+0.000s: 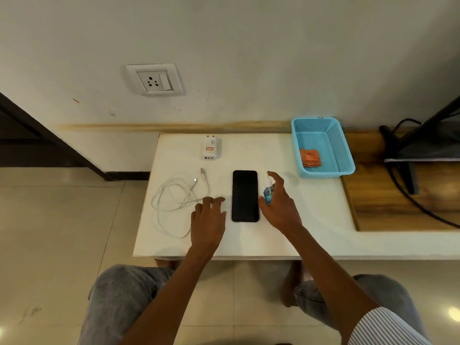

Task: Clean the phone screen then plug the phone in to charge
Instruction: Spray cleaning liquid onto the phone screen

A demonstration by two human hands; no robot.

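A black phone (245, 195) lies flat, screen up, in the middle of the white table (311, 220). My right hand (280, 205) is wrapped around a small blue spray bottle (268, 192) just right of the phone, its white nozzle end pointing away from me. My left hand (207, 217) hovers just left of the phone with fingers spread and nothing in it. A coiled white cable (174, 200) lies to the left. A white charger adapter (209, 148) rests near the table's far edge. An orange cloth (310, 157) sits in the blue basket (342, 155).
A wall socket with a switch (154, 80) is on the wall above the table's left side. To the right a wooden surface (385, 207) carries black stand legs and black cables (408, 180). My knees are below the table's near edge.
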